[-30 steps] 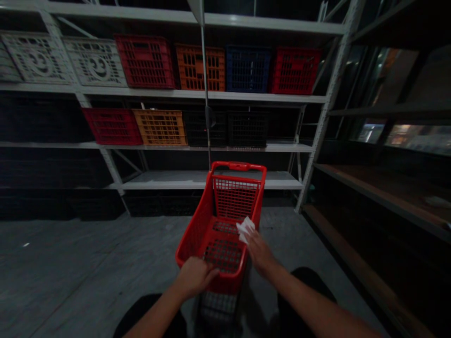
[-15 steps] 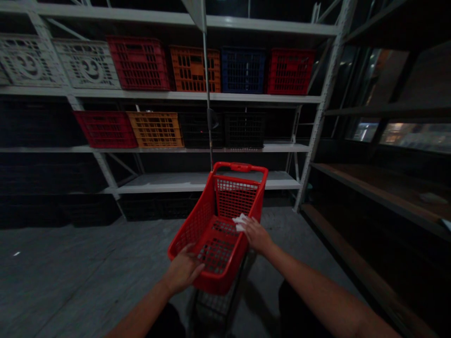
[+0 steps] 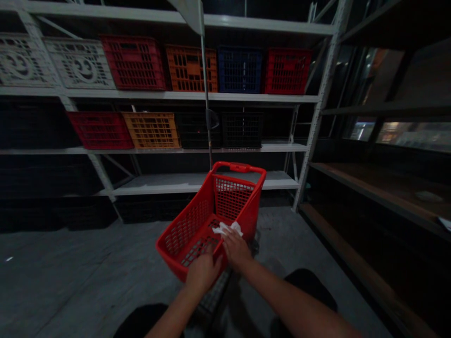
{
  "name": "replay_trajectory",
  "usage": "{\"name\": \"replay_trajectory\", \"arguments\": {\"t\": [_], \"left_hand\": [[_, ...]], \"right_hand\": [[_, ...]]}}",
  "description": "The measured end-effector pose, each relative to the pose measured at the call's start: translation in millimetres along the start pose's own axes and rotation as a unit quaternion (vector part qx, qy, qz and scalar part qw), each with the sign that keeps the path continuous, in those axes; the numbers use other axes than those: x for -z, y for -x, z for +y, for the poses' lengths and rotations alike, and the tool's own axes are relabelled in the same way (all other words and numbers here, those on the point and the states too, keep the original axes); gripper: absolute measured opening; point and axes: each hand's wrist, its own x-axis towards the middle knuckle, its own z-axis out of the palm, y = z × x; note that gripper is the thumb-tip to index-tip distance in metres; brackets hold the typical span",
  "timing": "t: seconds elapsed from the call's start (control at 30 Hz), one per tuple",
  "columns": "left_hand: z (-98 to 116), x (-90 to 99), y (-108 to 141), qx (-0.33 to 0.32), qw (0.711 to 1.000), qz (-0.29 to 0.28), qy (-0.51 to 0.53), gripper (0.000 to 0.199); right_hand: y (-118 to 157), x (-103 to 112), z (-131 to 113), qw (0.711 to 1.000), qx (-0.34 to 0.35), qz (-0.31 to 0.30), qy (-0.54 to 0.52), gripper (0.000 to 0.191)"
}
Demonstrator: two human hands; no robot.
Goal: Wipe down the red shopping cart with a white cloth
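A red plastic shopping cart (image 3: 188, 225) with a lattice basket stands before me, its handle at the far end. My left hand (image 3: 204, 270) grips the near rim, fingers hooked over into the basket. On the right rim, my right hand (image 3: 237, 249) presses a crumpled white cloth (image 3: 227, 229), or perhaps a paper wipe, against the plastic. The cloth sticks out past the fingertips, partly inside the basket. The hands are close together, and the cart's lower frame is mostly hidden in shadow beneath them.
White metal shelving (image 3: 169, 95) spans the back, bearing red, orange, blue, white and black crates, such as a yellow crate (image 3: 153, 130). A thin pole (image 3: 206, 70) rises behind the cart. Dark wooden shelves (image 3: 373, 188) line the right. Grey concrete floor (image 3: 81, 267) lies underneath.
My right hand has slid the cloth along the right rim toward me. My left hand has shifted right along the near rim. The cart has turned slightly, its near end swinging left.
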Motion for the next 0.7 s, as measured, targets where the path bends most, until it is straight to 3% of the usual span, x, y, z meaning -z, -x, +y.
{"name": "replay_trajectory", "arguments": {"t": [0.1, 0.23, 0.4, 0.57, 0.63, 0.7], "left_hand": [[-2, -6.6, 1, 0.013, 0.999, 0.003, -0.045, 0.045], [-28, -3.3, -1, -0.003, 0.996, 0.013, -0.088, 0.049], [-69, 6.8, -3, -0.007, 0.996, -0.004, -0.093, 0.055], [-114, 15.3, -3, -0.026, 0.997, -0.02, -0.077, 0.055], [-128, 17.1, -3, -0.031, 0.997, -0.025, -0.068, 0.053], [-137, 17.7, -3, -0.032, 0.997, -0.034, -0.065, 0.053]], "right_hand": [[-2, -6, -13, 1.0, 0.018, -0.015, 0.01, 0.038], [-10, 2, -11, 0.996, 0.078, -0.05, 0.005, 0.041], [-31, 26, 39, 0.995, 0.04, -0.077, 0.04, 0.051], [-74, 81, 107, 0.987, -0.055, -0.062, 0.139, 0.048], [-88, 99, 121, 0.977, -0.105, -0.037, 0.184, 0.045], [-92, 104, 121, 0.971, -0.127, -0.03, 0.202, 0.043]]}}
